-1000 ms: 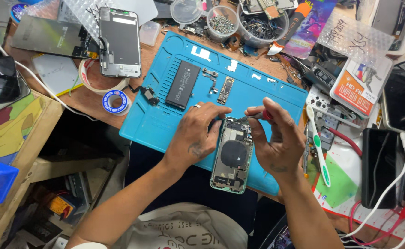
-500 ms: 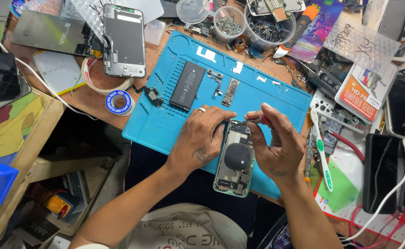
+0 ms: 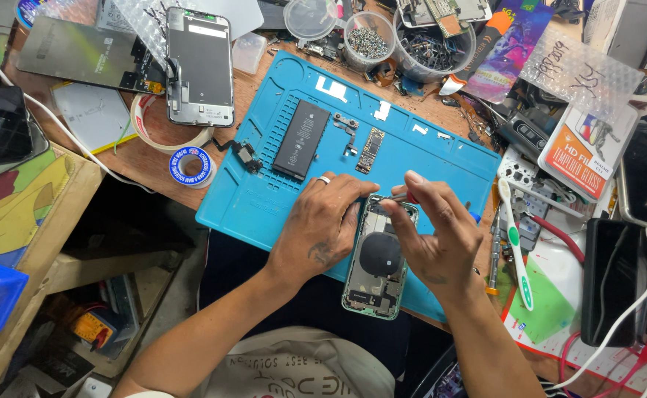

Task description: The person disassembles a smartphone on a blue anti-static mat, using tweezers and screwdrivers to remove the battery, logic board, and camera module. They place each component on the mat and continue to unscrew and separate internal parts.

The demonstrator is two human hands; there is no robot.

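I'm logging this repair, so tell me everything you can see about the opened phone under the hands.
The opened phone lies flat, insides up, on the near edge of the blue mat, its top end pointing away. A pale green frame surrounds dark boards and a round black coil at its middle. The left hand rests along its left side; the right hand holds a thin tool to its top corner.

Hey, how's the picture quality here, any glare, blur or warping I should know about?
Head view: even overhead light, sharp on both hands and the opened phone; soft glare on the dark screen panel top left; blue mat edges bow slightly from wide-angle distortion; dim below the bench.
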